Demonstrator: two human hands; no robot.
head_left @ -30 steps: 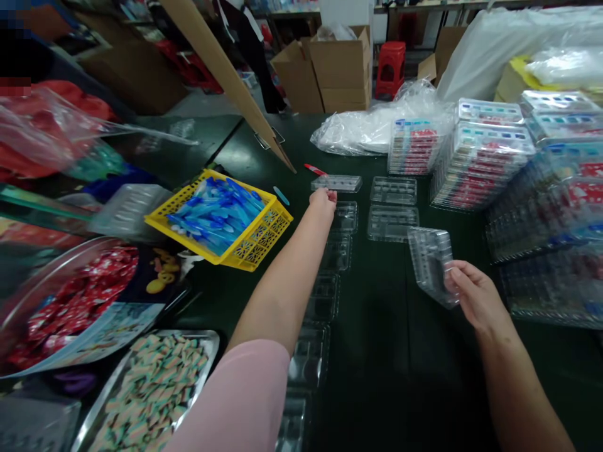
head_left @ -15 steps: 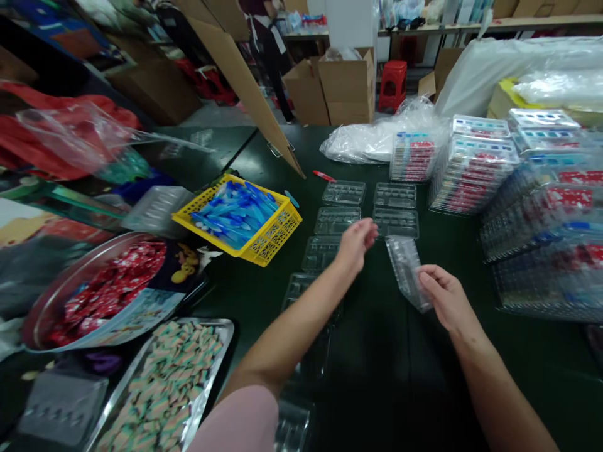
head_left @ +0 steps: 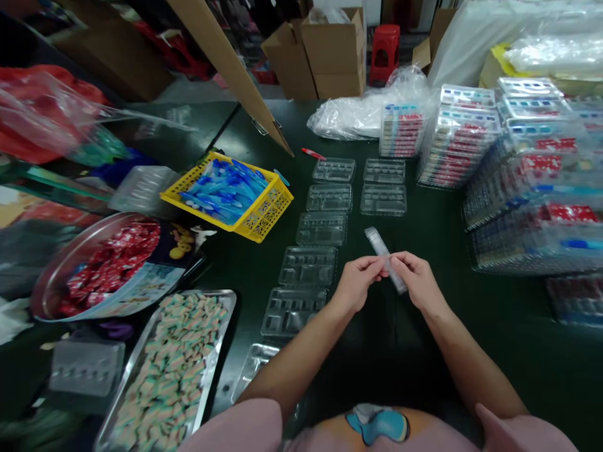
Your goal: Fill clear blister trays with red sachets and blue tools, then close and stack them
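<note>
Between my two hands, above the dark table, clear plastic trays [head_left: 375, 237] are held edge-on; whether it is one tray or a thin stack I cannot tell. My left hand [head_left: 360, 279] pinches their near side with thumb and fingertips. From the other side, my right hand [head_left: 417, 279] pinches them too, its fingertips close to those of the left. Left of my hands, a column of clear compartment trays [head_left: 308, 266] lies flat on the table, the nearest partly behind my left forearm. Two more clear trays [head_left: 384, 199] lie just beyond my hands.
A yellow basket [head_left: 261, 220] of blue pens or similar sticks stands at left. Nearer are a tub [head_left: 42, 276] of red packets and a metal tray [head_left: 228, 314] of striped pieces. Filled packs [head_left: 513, 238] are stacked at right. A cardboard panel [head_left: 235, 75] leans at the back.
My left hand has drawn back from the laid-out trays to the held plastic. Both hands now pinch it, turned edge-on. The view has tipped downward.
</note>
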